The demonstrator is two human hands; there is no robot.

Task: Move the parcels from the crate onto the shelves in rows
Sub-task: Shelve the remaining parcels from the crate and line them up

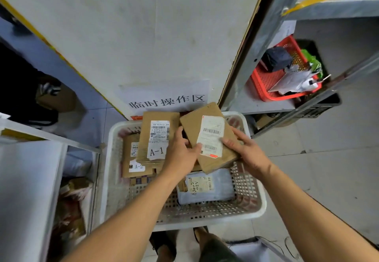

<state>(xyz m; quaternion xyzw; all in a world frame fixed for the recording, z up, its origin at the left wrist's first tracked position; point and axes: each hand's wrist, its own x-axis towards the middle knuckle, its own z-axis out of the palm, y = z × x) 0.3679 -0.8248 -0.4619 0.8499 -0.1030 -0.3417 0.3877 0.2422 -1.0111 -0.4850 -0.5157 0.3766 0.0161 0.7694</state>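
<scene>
A white perforated crate (pixel 258 210) stands on the floor in front of me. Above it, my left hand (pixel 180 153) and my right hand (pixel 246 151) both hold a flat brown cardboard parcel (pixel 194 124) with a white barcode label. My left thumb lies on its label and my right fingers curl over its right edge. A brown parcel marked A-1 (pixel 158 136) leans in the crate's back left. One marked A-2 (pixel 133 159) sits under it. A grey plastic mailer (pixel 221 188) lies at the crate's right.
Metal shelving (pixel 256 42) rises at the right, holding a red basket (pixel 266 83) of odds and ends. Another shelf unit (pixel 30 159) stands at the left with goods beneath. A white board with a printed sign (pixel 166 99) stands behind the crate. My feet are below.
</scene>
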